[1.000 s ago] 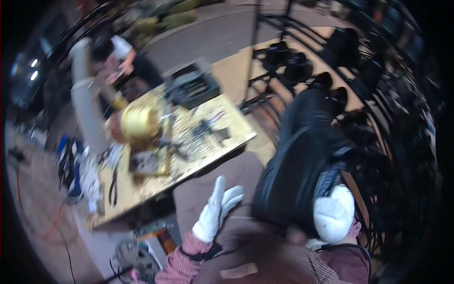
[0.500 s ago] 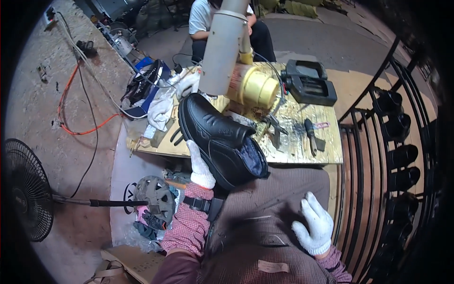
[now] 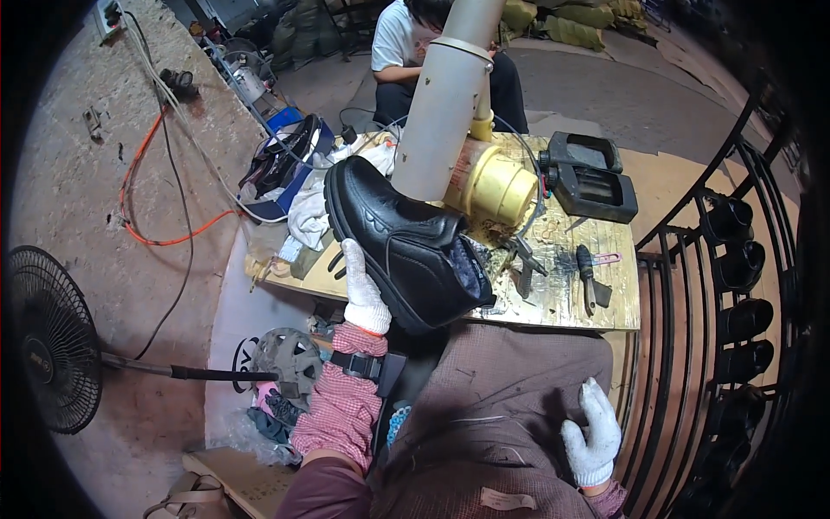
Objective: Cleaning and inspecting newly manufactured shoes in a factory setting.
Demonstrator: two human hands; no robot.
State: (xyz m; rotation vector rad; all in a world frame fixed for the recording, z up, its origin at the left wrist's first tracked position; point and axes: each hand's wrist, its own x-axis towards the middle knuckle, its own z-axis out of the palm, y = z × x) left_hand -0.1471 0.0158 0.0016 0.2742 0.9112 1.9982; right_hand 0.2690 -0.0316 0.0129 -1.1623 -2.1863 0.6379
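Here, the left hand (image 3: 363, 294), in a white glove, has hold of a black shoe (image 3: 402, 251) at the middle of the frame; its thumb lies along the sole edge, while its fingers are hidden behind the shoe, so how far they close cannot be told. The shoe tilts, toe toward the upper left, its lined opening facing right. At the lower right, the right hand (image 3: 593, 443), also gloved, holds nothing: thumb and fingers are spread apart over the apron (image 3: 497, 381). Behind the shoe, the bench (image 3: 553, 307) bears a yellow machine (image 3: 497, 186) right of centre and, farther right, a black tray (image 3: 592, 186). A grey pipe (image 3: 445, 112) rises to the top edge. A fan (image 3: 52, 342) stands at left; a rack (image 3: 666, 303) of dark shoes fills the right.
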